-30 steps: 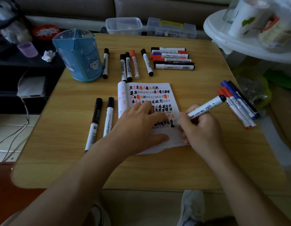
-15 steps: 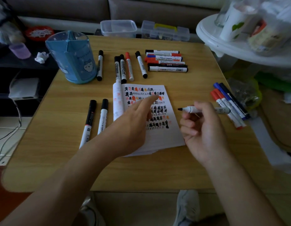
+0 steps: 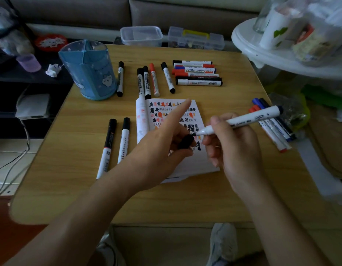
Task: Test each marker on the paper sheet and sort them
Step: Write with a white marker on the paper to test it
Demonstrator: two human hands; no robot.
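Observation:
My right hand (image 3: pixel 234 150) grips a white marker (image 3: pixel 248 120) with its black tip pointing left, just above the paper sheet (image 3: pixel 195 164). My left hand (image 3: pixel 162 143) holds the marker's black cap (image 3: pixel 186 142) in its curled lower fingers, index finger stretched out over the sheet. The cap's mouth sits right at the marker's tip. The sheet carries rows of black, red and orange test scribbles. Two black markers (image 3: pixel 116 146) lie left of the sheet, and several blue and red markers (image 3: pixel 271 127) lie to its right.
Several markers lie in a row (image 3: pixel 147 81) beyond the sheet, and a stack of markers (image 3: pixel 197 72) lies to their right. A blue pen holder (image 3: pixel 89 70) stands at the table's far left. Two clear plastic boxes (image 3: pixel 141 35) sit past the far edge. A white round stand (image 3: pixel 281 54) overhangs the right.
My right hand lifted the marker off the sheet after writing and turned its tip to the left. My left hand rose from pressing the paper and brought the black cap up to the tip.

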